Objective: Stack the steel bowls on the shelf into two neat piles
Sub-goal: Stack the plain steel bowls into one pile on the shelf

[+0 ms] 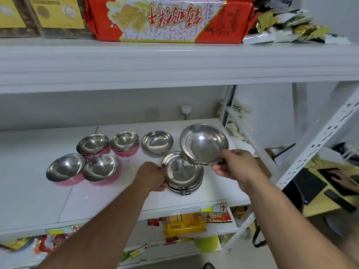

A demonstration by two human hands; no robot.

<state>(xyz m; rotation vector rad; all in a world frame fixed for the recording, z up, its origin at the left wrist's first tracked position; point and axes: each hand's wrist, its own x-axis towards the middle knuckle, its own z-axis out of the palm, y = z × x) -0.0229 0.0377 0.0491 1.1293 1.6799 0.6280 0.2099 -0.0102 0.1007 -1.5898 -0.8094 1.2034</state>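
On the white shelf (pixel 35 191) a short stack of shallow steel bowls (pixel 182 172) stands near the front. My left hand (pixel 153 176) grips the stack's left rim. My right hand (pixel 236 165) holds a single shallow steel bowl (pixel 204 143) by its near rim, tilted, just above and to the right of the stack. One more shallow steel bowl (pixel 157 143) sits alone behind the stack. To the left stand several steel bowls with pink outsides, among them one at the far left (pixel 66 169) and one at the back (pixel 124 141), all separate and upright.
The upper shelf (pixel 174 63) hangs low overhead with a red biscuit packet (pixel 167 20) on it. A perforated white upright (pixel 318 140) slants at the right. Snack packets (pixel 184 224) fill the shelf below. Another person's hand (pixel 343 178) rests at a desk far right.
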